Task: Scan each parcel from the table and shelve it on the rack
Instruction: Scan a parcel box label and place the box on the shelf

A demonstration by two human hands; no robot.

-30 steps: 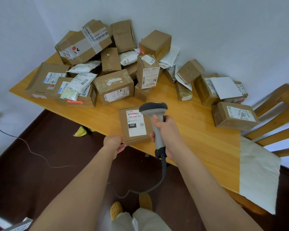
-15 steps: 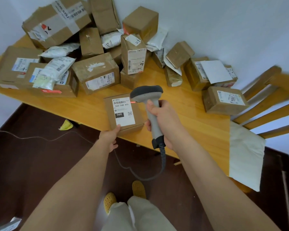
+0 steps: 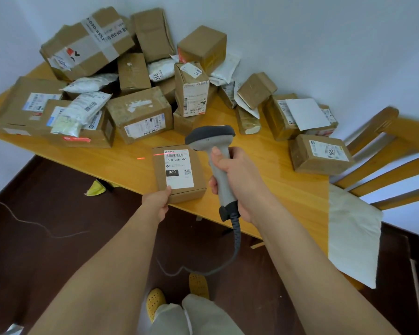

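One parcel (image 3: 179, 174), label up, lengthwise away

i see a pale, bluish-white wall (image 3: 312, 44) filling the upper part of my view, meeting a second wall (image 3: 7, 39) at the left in a corner. a wooden table (image 3: 276, 189) with a warm yellow-orange top runs diagonally across the room, its surface glossy under soft, even light. below it the floor (image 3: 46, 250) is dark brown. at the right a wooden chair (image 3: 385, 151) with slatted back stands against the table edge, and a thin cable (image 3: 22, 220) trails over the floor at the left.
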